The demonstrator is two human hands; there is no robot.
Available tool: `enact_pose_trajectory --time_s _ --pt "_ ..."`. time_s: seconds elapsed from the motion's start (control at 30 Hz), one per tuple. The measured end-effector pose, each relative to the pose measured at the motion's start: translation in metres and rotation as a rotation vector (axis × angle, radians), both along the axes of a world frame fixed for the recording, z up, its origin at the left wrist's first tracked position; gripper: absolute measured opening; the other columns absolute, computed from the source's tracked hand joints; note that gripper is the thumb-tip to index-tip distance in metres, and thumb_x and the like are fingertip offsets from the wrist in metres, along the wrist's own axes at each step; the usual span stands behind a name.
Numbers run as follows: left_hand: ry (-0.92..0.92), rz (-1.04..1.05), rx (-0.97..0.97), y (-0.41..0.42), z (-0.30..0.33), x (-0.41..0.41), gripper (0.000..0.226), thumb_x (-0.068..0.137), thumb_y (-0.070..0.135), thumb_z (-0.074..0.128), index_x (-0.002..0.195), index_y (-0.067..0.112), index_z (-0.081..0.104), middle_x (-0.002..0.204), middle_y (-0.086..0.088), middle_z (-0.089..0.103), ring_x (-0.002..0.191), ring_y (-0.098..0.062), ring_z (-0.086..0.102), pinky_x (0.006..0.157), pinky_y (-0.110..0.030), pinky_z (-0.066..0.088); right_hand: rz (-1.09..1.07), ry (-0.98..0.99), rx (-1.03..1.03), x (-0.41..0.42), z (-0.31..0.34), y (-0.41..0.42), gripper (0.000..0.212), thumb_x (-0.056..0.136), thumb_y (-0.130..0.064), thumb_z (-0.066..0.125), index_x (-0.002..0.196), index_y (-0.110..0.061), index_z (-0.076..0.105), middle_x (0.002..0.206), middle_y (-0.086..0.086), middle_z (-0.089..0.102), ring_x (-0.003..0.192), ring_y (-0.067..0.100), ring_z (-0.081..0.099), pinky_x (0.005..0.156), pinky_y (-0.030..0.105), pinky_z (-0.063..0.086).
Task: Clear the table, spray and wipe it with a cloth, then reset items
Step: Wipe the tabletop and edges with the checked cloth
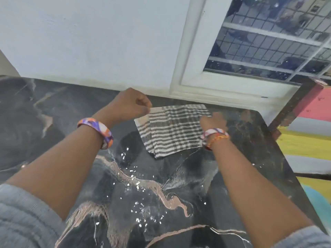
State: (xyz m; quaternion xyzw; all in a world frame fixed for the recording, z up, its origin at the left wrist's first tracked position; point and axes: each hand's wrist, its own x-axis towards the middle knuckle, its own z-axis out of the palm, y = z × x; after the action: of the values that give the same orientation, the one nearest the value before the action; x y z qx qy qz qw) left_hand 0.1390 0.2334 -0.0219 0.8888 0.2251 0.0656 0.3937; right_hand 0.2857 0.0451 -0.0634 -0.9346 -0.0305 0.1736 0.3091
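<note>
A grey-and-white striped cloth (172, 129) lies folded on the black marbled table (53, 111), toward its far right. My left hand (129, 104) pinches the cloth's far left corner and lifts it slightly. My right hand (213, 121) rests on the cloth's right edge, blurred, fingers on the fabric. Spray droplets (141, 206) glisten on the tabletop between my forearms.
A white wall and a barred window (268, 40) stand just behind the table. The table's right edge (286, 158) runs diagonally, with a colourful striped floor mat (308, 144) beyond it.
</note>
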Motion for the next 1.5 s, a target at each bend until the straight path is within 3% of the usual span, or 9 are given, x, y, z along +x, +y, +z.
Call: enact_pose_trajectory --time_s 0.07,0.17,0.3,0.4,0.63,0.87,1.0,1.23,1.5 --pt "-0.025 0.104 0.048 0.007 -0.006 -0.003 0.016 0.080 0.007 0.061 0.093 0.010 0.070 0.072 0.010 0.061 0.073 -0.006 0.054 0.061 -0.012 0.036 -0.002 0.190 0.066 -0.019 -0.009 0.045 0.073 0.089 -0.048 0.051 0.142 -0.004 0.028 0.151 0.023 0.023 0.140 0.038 0.023 0.113 0.044 0.026" --pt "-0.022 0.235 0.115 0.023 -0.013 -0.009 0.021 0.083 0.006 0.057 0.100 0.008 0.069 0.092 -0.003 0.064 0.086 -0.011 0.052 0.072 -0.018 0.037 0.099 0.008 -0.153 -0.027 -0.042 0.105 0.115 0.064 -0.087 0.034 0.148 -0.016 0.001 0.155 0.025 -0.006 0.141 0.045 -0.009 0.111 0.064 -0.006" --pt "0.025 0.352 0.125 0.039 -0.021 -0.019 0.026 0.084 0.000 0.052 0.102 0.007 0.069 0.103 -0.009 0.069 0.100 -0.023 0.061 0.086 -0.023 0.041 0.830 -0.517 -0.258 -0.061 -0.049 0.150 0.069 0.085 -0.060 0.031 0.146 -0.028 0.023 0.157 0.010 0.014 0.144 0.035 0.009 0.114 0.058 0.000" --pt "-0.018 0.519 0.066 0.038 -0.022 -0.019 0.033 0.083 -0.005 0.046 0.105 0.007 0.067 0.093 -0.011 0.065 0.108 -0.039 0.057 0.088 -0.039 0.048 1.292 -0.532 -0.189 -0.064 -0.047 0.159 0.051 0.095 -0.044 0.033 0.144 -0.037 0.023 0.158 -0.003 0.011 0.146 0.023 0.005 0.118 0.049 -0.001" --pt "-0.011 0.487 0.004 0.014 -0.027 0.024 0.029 0.085 0.002 0.049 0.104 0.014 0.068 0.110 -0.015 0.067 0.103 -0.038 0.059 0.089 -0.039 0.047 0.951 -0.515 -0.282 0.054 -0.054 0.066 0.053 0.094 -0.050 0.036 0.144 -0.038 0.024 0.157 -0.003 0.018 0.145 0.020 0.012 0.118 0.046 0.001" --pt "-0.020 0.209 0.002 -0.048 -0.037 0.082 0.025 0.086 0.004 0.050 0.101 0.013 0.068 0.091 -0.002 0.061 0.073 -0.009 0.050 0.081 -0.024 0.042 0.271 -0.329 -0.487 0.161 -0.054 -0.103 0.058 0.093 -0.054 0.031 0.146 -0.036 0.017 0.158 0.001 0.011 0.145 0.028 0.011 0.116 0.051 0.003" --pt "-0.002 0.015 0.063 -0.090 -0.040 0.106 0.026 0.085 0.005 0.051 0.102 0.012 0.069 0.105 -0.004 0.069 0.091 -0.013 0.058 0.082 -0.013 0.034 0.065 -0.252 -0.437 0.145 -0.054 -0.141 0.055 0.094 -0.049 0.030 0.145 -0.035 0.020 0.158 -0.001 0.011 0.142 0.034 0.017 0.112 0.051 0.016" --pt "0.020 -0.156 0.032 -0.131 -0.042 0.100 0.027 0.087 0.007 0.049 0.106 0.013 0.068 0.113 -0.005 0.067 0.107 -0.018 0.060 0.087 -0.016 0.037 0.077 -0.255 -0.438 0.069 -0.056 -0.187 0.052 0.096 -0.045 0.028 0.146 -0.036 0.017 0.159 -0.006 0.006 0.146 0.027 0.004 0.116 0.052 0.007" --pt "-0.005 -0.035 0.088 -0.096 -0.044 0.039 0.024 0.086 0.006 0.052 0.103 0.010 0.069 0.108 -0.009 0.069 0.091 -0.013 0.056 0.086 -0.016 0.035 0.490 -0.328 -0.357 -0.022 -0.052 -0.143 0.060 0.087 -0.054 0.022 0.146 -0.041 0.014 0.158 -0.010 0.008 0.146 0.024 -0.001 0.116 0.049 -0.005"
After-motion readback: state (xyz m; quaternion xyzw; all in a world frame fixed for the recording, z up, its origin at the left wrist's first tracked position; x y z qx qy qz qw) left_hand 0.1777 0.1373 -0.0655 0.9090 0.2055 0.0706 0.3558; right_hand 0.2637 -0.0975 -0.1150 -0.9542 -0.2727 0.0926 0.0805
